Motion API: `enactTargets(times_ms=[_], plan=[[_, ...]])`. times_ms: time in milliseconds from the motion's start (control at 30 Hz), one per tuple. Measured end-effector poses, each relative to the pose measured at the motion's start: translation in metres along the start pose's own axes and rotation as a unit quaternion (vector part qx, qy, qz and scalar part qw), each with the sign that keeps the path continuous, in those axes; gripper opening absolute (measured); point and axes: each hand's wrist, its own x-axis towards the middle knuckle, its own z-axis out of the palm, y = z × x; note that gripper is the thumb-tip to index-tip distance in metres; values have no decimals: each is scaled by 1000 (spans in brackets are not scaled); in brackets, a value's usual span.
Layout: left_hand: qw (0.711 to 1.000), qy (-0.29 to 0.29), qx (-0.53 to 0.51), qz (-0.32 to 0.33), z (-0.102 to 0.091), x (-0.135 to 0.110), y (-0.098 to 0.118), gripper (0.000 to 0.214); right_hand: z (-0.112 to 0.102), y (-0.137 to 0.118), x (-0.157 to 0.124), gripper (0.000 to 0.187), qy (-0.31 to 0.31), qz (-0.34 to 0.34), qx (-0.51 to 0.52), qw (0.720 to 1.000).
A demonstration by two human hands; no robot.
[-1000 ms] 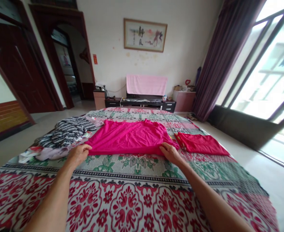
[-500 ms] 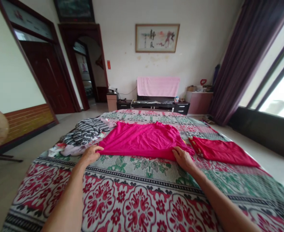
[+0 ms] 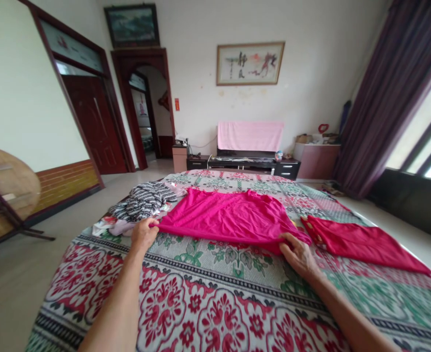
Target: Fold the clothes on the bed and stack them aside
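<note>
A bright pink garment (image 3: 226,215) lies spread across the patterned bedspread (image 3: 215,313), slightly wrinkled; I cannot tell its exact kind. At its near left corner my left hand (image 3: 144,235) pinches the edge between thumb and fingers. My right hand (image 3: 299,254) grips the near edge toward the right corner, fingers closed on the cloth. Between the two hands the near edge is pulled into a fairly straight line. The garment's far edge rests flat on the bed.
Left of the garment sits a heap of black-and-white striped clothing (image 3: 144,201) with lighter cloths. A folded red garment (image 3: 369,244) lies to the right. Beyond the bed stands a low black TV cabinet (image 3: 243,165); a round wooden tabletop (image 3: 10,190) leans at far left.
My view has turned a little left and up, so everything appears shifted right. Both hands still hold the near edge, which now looks slightly raised at the left corner.
</note>
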Motion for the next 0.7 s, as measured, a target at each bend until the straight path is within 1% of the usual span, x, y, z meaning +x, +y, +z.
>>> enactTargets(times_ms=[200, 367, 433, 533, 633, 700], plan=[[999, -3, 45, -29, 2, 1, -1, 13, 3, -2, -1, 25, -35, -26, -38, 998], [996, -5, 40, -77, 3, 1, 1, 11, 2, -5, -2, 28, -84, -70, -48, 993], [994, -10, 2, -111, 2, 0, 4, 14, 4, -3, -2, 28, -88, -76, -57, 992], [979, -25, -110, -172, 1, -2, 9, 24, 7, 0, -1, 31, -73, -63, -84, 992], [951, -36, -236, -197, 3, -4, 14, 33, 5, 1, 1, 33, -49, -47, -139, 988], [936, -38, -284, -202, 6, -4, 15, 38, 0, -3, 3, 32, -48, -30, -195, 979]])
